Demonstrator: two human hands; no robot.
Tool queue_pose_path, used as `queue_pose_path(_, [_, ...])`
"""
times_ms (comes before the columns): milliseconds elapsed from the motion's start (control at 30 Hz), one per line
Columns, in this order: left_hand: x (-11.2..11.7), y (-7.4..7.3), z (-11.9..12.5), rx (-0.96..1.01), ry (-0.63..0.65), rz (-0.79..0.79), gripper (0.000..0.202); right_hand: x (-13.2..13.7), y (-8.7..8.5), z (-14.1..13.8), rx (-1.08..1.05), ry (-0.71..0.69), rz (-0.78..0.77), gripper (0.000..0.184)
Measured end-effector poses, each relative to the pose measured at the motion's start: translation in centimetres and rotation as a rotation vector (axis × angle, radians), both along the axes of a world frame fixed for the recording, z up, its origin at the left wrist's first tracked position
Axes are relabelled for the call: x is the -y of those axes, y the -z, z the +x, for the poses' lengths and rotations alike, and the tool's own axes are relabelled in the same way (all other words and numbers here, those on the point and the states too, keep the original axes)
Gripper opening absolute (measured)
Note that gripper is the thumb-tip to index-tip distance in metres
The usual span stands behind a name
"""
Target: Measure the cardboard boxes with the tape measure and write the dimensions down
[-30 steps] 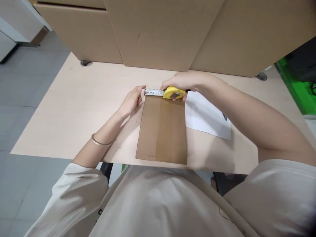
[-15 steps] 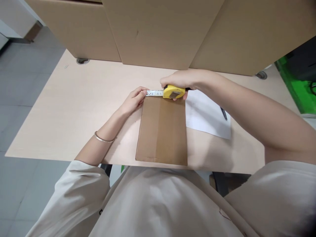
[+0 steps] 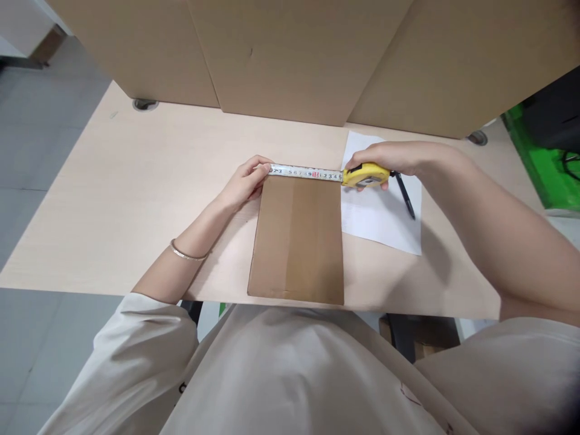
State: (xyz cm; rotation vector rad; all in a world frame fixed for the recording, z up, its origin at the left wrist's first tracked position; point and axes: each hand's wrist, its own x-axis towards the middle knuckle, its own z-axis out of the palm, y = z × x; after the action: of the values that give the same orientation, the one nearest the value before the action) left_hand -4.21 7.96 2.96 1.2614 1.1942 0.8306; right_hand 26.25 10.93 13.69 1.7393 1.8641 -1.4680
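A flat brown cardboard piece (image 3: 296,238) lies on the light wooden desk (image 3: 136,199) in front of me. My left hand (image 3: 244,183) pinches the end of a white tape blade (image 3: 306,173) at the cardboard's far left corner. My right hand (image 3: 394,158) grips the yellow tape measure case (image 3: 365,175) just past the far right corner. The blade is stretched along the whole far edge of the cardboard.
A white paper sheet (image 3: 385,220) with a black pen (image 3: 404,194) on it lies right of the cardboard. Large cardboard boxes (image 3: 294,54) stand along the desk's back. A green object (image 3: 544,163) is at the far right.
My right hand has pulled the yellow case to the right, drawing the blade out across the cardboard's far edge. My left hand has kept the blade's end at the left corner.
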Motion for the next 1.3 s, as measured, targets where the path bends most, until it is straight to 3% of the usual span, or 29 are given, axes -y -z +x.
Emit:
queue_pose_path(433, [0.1,0.2,0.1,0.005,0.004,0.004,0.016,-1.1,0.6,-0.6,0.065,-0.006,-0.025,0.037])
queue_pose_path(567, [0.9,-0.1,0.0,-0.096,-0.029,0.079,0.031,-0.4,0.8,-0.2,-0.015,0.013,-0.018,0.036])
queue_pose_path(667, [2.2,-0.5,-0.9,-0.252,-0.052,0.227,0.051,0.1,1.1,-0.1,-0.060,0.067,-0.015,0.036])
queue_pose_path(800, [4.7,-1.5,-2.1,-0.433,-0.070,0.321,0.055,0.1,1.8,0.2,-0.072,0.086,0.011,0.035])
queue_pose_path(1000, [9.1,-1.8,-3.2,-0.402,-0.032,0.369,0.058,-0.4,3.3,1.4,-0.122,0.102,0.030,0.035])
queue_pose_path(1067, [10.9,-1.1,-4.1,-0.332,0.087,0.436,0.070,-0.4,3.6,1.6,-0.159,0.101,0.048,0.034])
queue_pose_path(1167, [13.5,0.5,-5.4,-0.289,0.338,0.585,0.121,-0.2,3.7,1.6,-0.259,0.178,0.056,0.029])
queue_pose_path(1233, [15.0,1.6,-5.9,-0.339,0.367,0.629,0.146,-0.2,3.8,1.4,-0.353,0.248,0.027,0.031])
queue_pose_path(1300, [16.3,2.4,-6.3,-0.373,0.296,0.635,0.148,-0.3,4.0,1.2,-0.402,0.257,-0.001,0.031])
